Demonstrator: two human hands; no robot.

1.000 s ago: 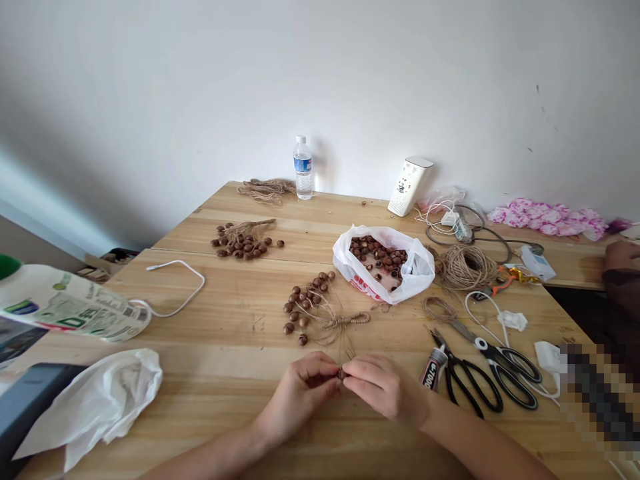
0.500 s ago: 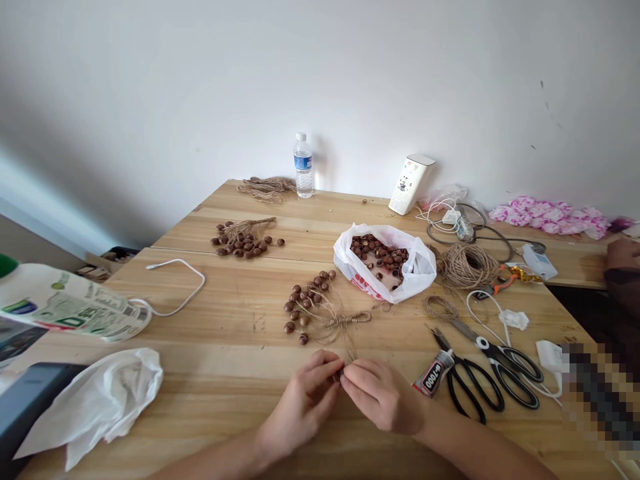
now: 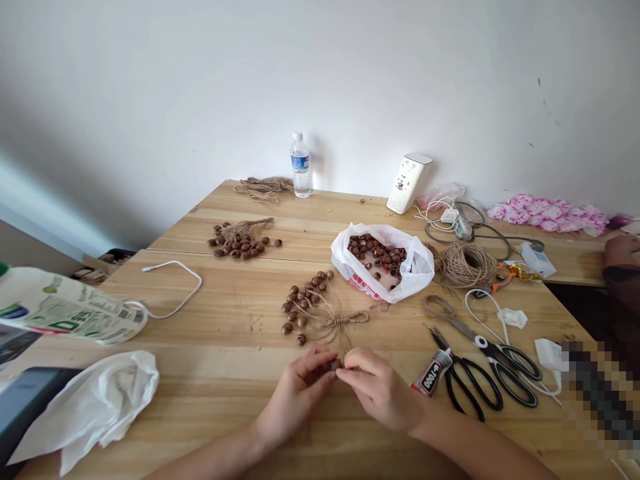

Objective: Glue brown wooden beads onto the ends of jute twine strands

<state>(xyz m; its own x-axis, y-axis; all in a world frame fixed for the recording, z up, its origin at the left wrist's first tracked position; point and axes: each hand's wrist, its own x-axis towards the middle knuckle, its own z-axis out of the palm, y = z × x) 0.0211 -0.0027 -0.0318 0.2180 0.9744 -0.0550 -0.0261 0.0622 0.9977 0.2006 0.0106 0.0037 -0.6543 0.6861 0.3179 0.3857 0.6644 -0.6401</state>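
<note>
Bare desk (image 3: 220, 380) lies left of the hands; glue tube (image 3: 431, 373) and scissors edge the right. Low and angled inward, the left hand (image 3: 306, 380) pinches what seems a brown shell (image 3: 335, 365), grip nearly closed; the right hand's (image 3: 377, 383) closed fingertips touch it.

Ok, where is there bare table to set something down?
Two bare patches on the table: between the white cable and the nearer nut bunch, and between the crumpled white sheet and left hand. Right side is crowded: glue tube, scissors, twine coil.
</note>
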